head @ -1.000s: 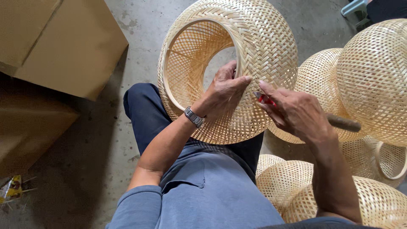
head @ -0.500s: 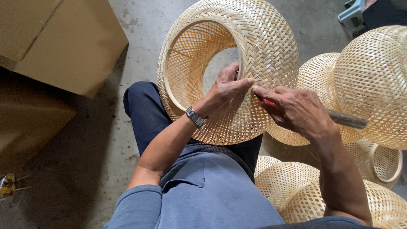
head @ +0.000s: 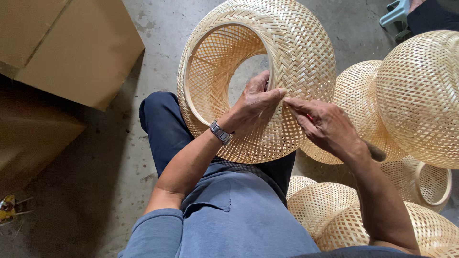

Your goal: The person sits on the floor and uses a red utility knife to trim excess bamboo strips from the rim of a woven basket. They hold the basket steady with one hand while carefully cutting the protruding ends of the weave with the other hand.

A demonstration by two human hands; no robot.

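Observation:
A large woven bamboo basket [head: 296, 52], round with an open ring mouth, rests on my lap, tilted with its opening facing left. My left hand [head: 253, 107], a metal watch on its wrist, grips the basket's inner rim, thumb pressed on the outer weave. My right hand [head: 327, 126] is closed around a tool with a red part near the fingers and a dark handle [head: 377, 154] sticking out behind the palm. Its index finger and the tool's tip touch the weave right beside my left thumb.
Several more woven bamboo baskets [head: 420, 91] are piled on the right and lower right. Large cardboard boxes [head: 71, 48] lie on the concrete floor at the left. A green plastic stool [head: 397, 14] stands at the top right.
My right hand has slid left along the weave until its fingertip meets my left thumb. The basket has stayed almost still.

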